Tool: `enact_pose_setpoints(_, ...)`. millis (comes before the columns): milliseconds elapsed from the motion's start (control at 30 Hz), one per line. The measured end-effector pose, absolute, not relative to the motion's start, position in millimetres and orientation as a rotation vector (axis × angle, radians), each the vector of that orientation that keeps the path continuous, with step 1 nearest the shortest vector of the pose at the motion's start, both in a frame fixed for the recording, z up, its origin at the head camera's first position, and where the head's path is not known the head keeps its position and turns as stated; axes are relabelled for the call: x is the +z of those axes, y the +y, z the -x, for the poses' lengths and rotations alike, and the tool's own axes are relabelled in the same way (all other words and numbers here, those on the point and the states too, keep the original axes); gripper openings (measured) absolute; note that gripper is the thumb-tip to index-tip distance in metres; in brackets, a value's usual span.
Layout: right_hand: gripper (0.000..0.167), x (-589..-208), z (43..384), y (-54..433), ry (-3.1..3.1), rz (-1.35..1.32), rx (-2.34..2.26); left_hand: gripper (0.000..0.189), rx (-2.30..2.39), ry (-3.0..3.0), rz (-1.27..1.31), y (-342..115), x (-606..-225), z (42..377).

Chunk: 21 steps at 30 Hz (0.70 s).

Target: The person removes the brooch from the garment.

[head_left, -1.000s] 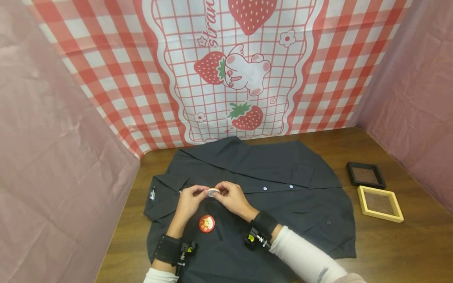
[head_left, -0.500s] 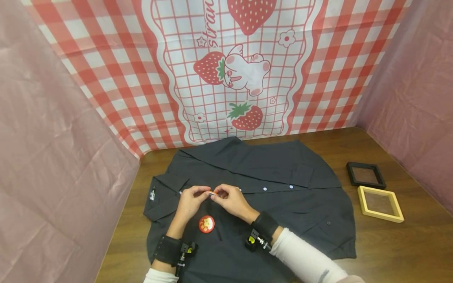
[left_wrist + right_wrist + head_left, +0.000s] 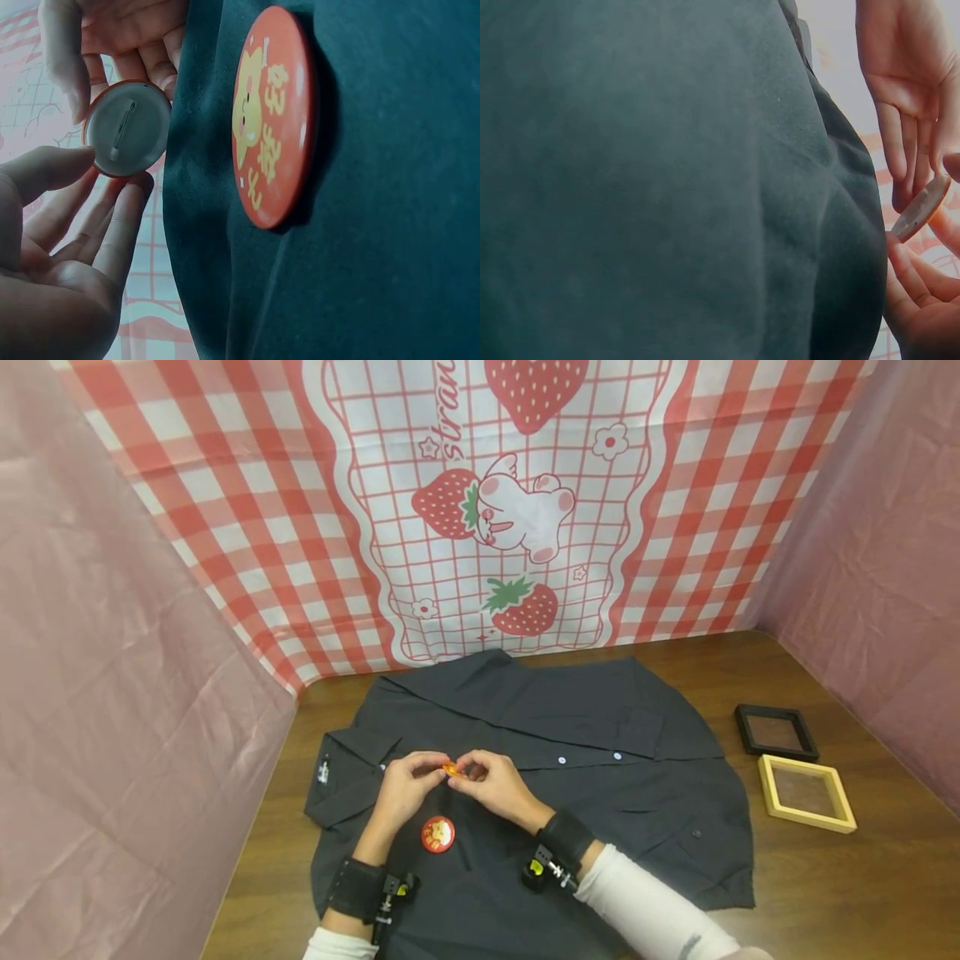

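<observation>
Above the dark shirt, my left hand and right hand pinch opposite edges of a round button badge. Its orange face shows in the head view. The left wrist view shows the white back of this badge, with a pin lying across it. In the right wrist view the badge is tilted and seen nearly edge-on between the fingers. A red badge with a yellow figure sits face up on the shirt, just below the hands; whether it is pinned cannot be seen.
A black frame and a pale yellow frame lie on the wooden table to the right of the shirt. A strawberry-print cloth hangs behind, and pink cloth stands at both sides.
The held badge has been turned between the fingers: its pale back faced the head camera a second ago, then its edge, and now its orange face shows. Both hands stay nearly in place.
</observation>
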State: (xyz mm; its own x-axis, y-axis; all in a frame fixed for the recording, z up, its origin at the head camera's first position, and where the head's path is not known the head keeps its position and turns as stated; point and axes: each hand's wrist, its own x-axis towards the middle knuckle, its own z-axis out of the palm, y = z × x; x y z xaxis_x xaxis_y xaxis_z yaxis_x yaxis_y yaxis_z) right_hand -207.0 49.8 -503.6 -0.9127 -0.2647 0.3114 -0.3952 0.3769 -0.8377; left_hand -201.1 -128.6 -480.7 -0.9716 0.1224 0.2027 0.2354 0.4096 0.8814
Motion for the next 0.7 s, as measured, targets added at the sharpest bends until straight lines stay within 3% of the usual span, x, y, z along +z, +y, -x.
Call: enact_pose_setpoints(700,0.033,-506.5,207.0,50.8,-2.477,-0.613,1.576,0.021,-1.684,-2.512,0.332,-127.4,-485.5,199.8)
